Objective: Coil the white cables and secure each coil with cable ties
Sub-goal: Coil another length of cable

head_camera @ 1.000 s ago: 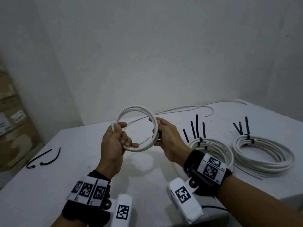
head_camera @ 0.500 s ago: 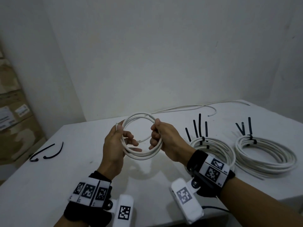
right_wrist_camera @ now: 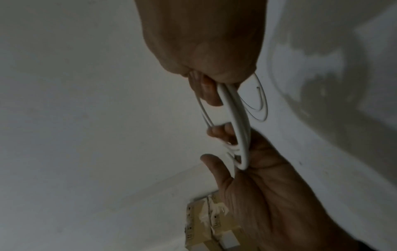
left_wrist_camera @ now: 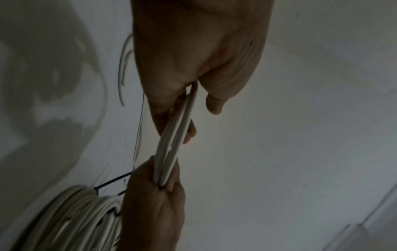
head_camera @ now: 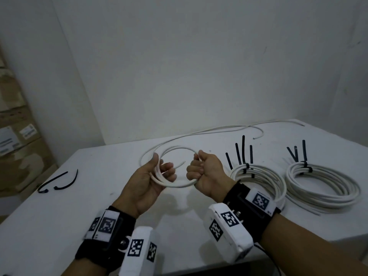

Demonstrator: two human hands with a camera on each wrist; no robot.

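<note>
A small coil of white cable (head_camera: 179, 184) hangs above the table between both hands. My left hand (head_camera: 157, 170) is palm up on its left side, fingers curled through the loops and thumb raised beside them. My right hand (head_camera: 201, 170) grips the right side in a fist. The cable's loose tail (head_camera: 219, 129) trails to the back of the table. In the left wrist view the coil (left_wrist_camera: 174, 135) runs from my left hand (left_wrist_camera: 193, 71) to my right hand (left_wrist_camera: 154, 203). From the right wrist camera the coil (right_wrist_camera: 239, 118) spans the right hand (right_wrist_camera: 204, 44) and left palm (right_wrist_camera: 268, 195).
Two finished white coils (head_camera: 276, 182) (head_camera: 350, 188) bound with black cable ties lie on the white table (head_camera: 79, 216) at the right. Two loose black ties (head_camera: 57, 182) lie at the left. Cardboard boxes (head_camera: 18, 146) stand beyond the left edge. A wall is close behind.
Both hands have come down with the coil, which has tipped from upright to nearly flat. My left hand has turned palm up; my right keeps its grip.
</note>
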